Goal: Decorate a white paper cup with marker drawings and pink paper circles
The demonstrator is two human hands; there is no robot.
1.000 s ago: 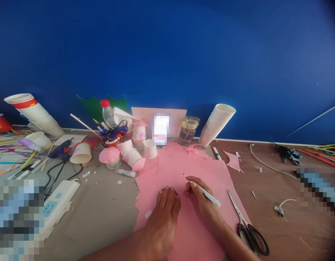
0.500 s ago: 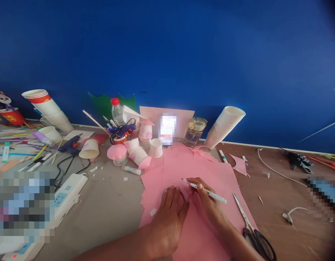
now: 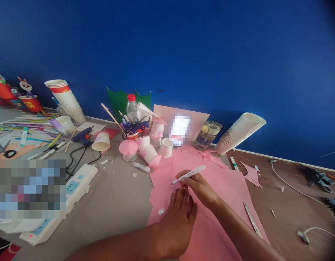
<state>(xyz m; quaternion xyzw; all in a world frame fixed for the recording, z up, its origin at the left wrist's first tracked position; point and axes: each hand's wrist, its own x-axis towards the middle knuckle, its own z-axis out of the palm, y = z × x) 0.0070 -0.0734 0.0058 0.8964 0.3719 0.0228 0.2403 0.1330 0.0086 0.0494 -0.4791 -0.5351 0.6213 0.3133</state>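
Pink paper covers the middle of the table. My left hand presses down on a round object on this paper; mostly the object's rim shows, and the hand hides the rest. The fingers of that hand lie extended and slightly apart. Just above it, my right hand is closed around a white marker, whose purple tip points down and left, close to the paper beside the round object. A small pale scrap lies left of my left hand.
Behind the paper stand small paper cups, a glass jar and a tall cup stack. Scissors lie at the right, partly under my right forearm. A power strip, a glue gun and cords are at the left.
The view has shifted, so things sit further right. My right hand has swung the marker from pointing up-left to down-left, around the upper left of the round object. My left hand stays on it.
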